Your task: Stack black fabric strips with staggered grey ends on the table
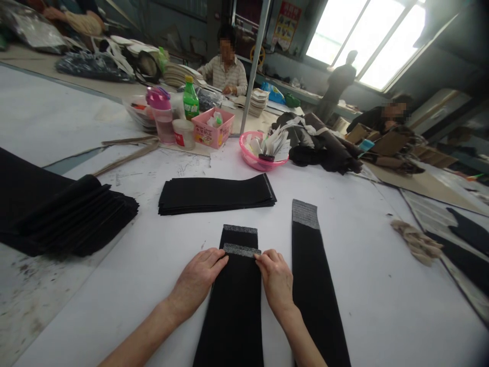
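A long black fabric strip [235, 306] with a speckled grey band across its end lies in front of me. My left hand [200, 270] pinches the left corner of that end, and my right hand [275, 275] pinches the right corner. Just beyond the band, another black piece [240, 237] with a grey edge shows from underneath. To the right lies a second long black strip [315, 275] with a wider grey end. A folded stack of black fabric [216, 194] rests farther back.
A thick pile of black fabric [76, 219] spreads at the left. Behind are a pink basin [263, 163] of papers, a pink basket [214, 130], a green bottle [190, 99] and a pink-lidded jug [163, 120]. A crumpled glove [416, 240] lies right. Several people are farther back.
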Demonstrator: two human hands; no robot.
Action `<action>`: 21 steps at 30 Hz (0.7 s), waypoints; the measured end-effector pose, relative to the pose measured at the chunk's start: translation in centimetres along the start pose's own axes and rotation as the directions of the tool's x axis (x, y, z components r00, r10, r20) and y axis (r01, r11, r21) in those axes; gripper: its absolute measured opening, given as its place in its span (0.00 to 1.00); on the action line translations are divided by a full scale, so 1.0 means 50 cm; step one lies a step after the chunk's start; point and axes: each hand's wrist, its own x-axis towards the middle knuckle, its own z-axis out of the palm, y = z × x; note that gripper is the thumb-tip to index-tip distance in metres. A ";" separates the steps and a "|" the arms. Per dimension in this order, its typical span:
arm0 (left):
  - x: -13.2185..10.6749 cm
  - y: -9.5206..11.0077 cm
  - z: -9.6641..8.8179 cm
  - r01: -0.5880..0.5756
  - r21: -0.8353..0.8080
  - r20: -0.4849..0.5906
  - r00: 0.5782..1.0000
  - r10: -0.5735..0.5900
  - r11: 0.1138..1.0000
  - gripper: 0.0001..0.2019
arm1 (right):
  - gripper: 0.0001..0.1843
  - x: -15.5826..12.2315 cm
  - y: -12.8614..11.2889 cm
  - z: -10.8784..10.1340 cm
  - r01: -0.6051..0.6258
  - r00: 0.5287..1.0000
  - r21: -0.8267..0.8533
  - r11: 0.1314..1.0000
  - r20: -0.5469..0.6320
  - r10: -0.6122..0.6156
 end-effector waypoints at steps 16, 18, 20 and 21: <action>0.056 0.000 -0.025 0.059 -0.015 0.138 0.989 -0.057 0.998 0.11 | 0.05 0.034 0.050 -0.018 -0.291 0.953 0.309 0.905 0.173 0.248; 0.059 0.001 -0.027 0.056 -0.008 0.148 0.988 -0.054 0.998 0.11 | 0.03 0.044 0.043 -0.028 -0.246 0.966 0.240 0.939 0.146 0.215; 0.062 0.002 -0.029 0.064 -0.020 0.156 0.986 -0.060 0.998 0.10 | 0.02 0.055 0.021 -0.031 -0.169 0.983 0.203 0.965 0.110 0.149; 0.063 0.003 -0.029 0.071 -0.031 0.160 0.985 -0.065 0.997 0.10 | 0.02 0.062 0.007 -0.029 -0.118 0.989 0.193 0.974 0.105 0.100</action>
